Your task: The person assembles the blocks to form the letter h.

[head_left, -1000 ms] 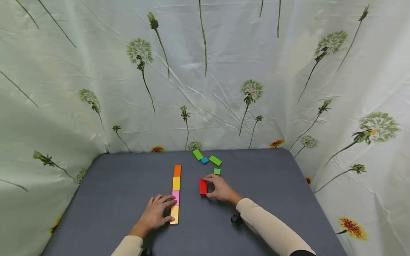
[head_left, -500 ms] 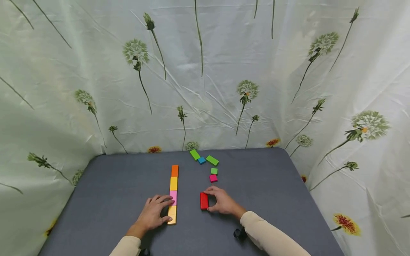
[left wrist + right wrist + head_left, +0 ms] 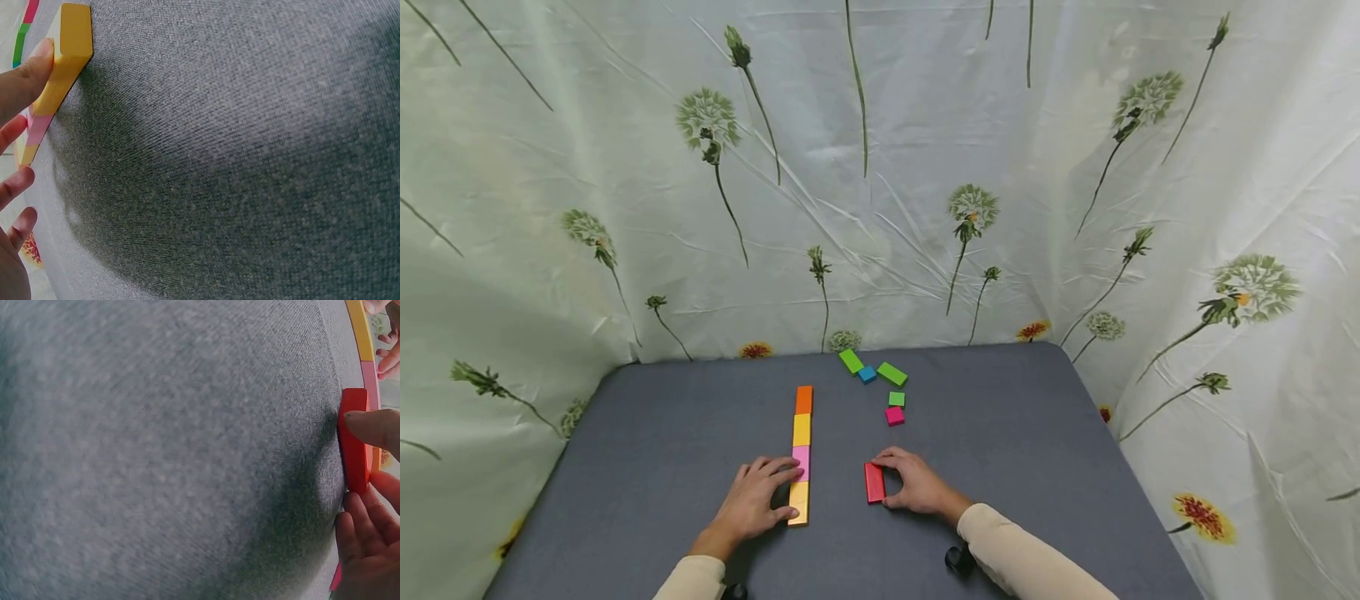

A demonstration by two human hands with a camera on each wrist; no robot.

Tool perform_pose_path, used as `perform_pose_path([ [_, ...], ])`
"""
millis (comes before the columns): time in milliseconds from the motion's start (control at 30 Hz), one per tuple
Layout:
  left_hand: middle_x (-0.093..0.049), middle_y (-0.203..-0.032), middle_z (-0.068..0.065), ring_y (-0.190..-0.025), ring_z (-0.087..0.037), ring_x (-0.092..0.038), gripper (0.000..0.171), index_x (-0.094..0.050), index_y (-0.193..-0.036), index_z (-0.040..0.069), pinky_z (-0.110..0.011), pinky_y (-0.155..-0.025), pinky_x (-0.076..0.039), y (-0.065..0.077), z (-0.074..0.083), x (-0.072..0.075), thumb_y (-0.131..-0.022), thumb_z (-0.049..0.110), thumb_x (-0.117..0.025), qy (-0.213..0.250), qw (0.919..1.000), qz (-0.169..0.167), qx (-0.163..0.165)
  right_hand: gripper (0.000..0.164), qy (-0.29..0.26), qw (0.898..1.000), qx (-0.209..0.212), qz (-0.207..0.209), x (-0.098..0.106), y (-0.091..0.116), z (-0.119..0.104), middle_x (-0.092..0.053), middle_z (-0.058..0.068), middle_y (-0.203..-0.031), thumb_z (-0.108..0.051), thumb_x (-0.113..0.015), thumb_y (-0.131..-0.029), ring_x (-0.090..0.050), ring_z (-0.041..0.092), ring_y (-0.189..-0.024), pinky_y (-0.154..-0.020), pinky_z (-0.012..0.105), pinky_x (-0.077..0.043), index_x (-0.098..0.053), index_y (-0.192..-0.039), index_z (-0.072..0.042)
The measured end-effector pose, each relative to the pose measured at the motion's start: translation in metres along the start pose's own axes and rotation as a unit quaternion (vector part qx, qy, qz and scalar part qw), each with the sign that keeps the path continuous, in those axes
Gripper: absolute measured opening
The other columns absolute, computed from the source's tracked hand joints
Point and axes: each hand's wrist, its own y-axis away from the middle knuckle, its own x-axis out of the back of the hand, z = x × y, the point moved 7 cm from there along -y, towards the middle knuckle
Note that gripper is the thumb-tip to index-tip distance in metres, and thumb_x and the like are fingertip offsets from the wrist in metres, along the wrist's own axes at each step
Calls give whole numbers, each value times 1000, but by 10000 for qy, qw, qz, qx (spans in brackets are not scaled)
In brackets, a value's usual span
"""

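Observation:
My right hand (image 3: 922,485) pinches a red block (image 3: 874,483) by its two ends, between thumb and fingertips; in the right wrist view the block (image 3: 355,444) lies low against the grey cloth. To the left runs a straight row of blocks: orange (image 3: 804,399), yellow (image 3: 802,429), pink (image 3: 803,460) and light orange (image 3: 800,500), end to end. My left hand (image 3: 750,504) rests at the row's near end, fingers loosely extended. Its thumb touches the light orange block (image 3: 59,81) and its fingertips reach the pink one. A gap of grey cloth separates the red block from the row.
Toward the back lie a magenta block (image 3: 895,416), a small green block (image 3: 897,399), a longer green block (image 3: 892,373), a blue block (image 3: 867,374) and another green block (image 3: 851,361). A floral curtain (image 3: 910,275) hangs behind the grey table (image 3: 1037,433).
My right hand has drawn the red block toward me, away from the magenta block, which now shows fully. The left hand stays on the row. The head view has shifted slightly.

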Motion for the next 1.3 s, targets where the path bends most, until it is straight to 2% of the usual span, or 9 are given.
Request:
perform_pose_path([
  [267, -57, -129, 1, -115, -24, -49, 57, -68, -120, 18, -48, -90, -37, -1, -2, 0, -68, 36, -85, 83, 9998, -63, 180, 60, -119, 9999, 57, 52, 1, 0, -1, -55, 3, -127, -19, -82, -77, -53, 20, -117, -99, 37, -42, -57, -130, -5],
  [733, -57, -130, 0, -116, -25, -49, 57, -67, -121, 18, -49, -91, -37, -1, 0, 1, -70, 37, -84, 142, 9996, -138, 176, 58, -142, 9999, 50, 53, 1, 0, 2, -59, 0, -122, -23, -85, -73, -54, 15, -114, -98, 35, -42, -62, -124, -8],
  [1300, -57, -130, -1, -115, -25, -50, 58, -67, -122, 17, -48, -90, -37, 0, 1, 2, -70, 37, -84, 25, 9999, -69, 121, 60, -334, 9992, -135, -151, 0, 2, 2, -59, 1, -124, -27, -87, -71, -52, 19, -118, -100, 39, -40, -62, -123, -11],
])
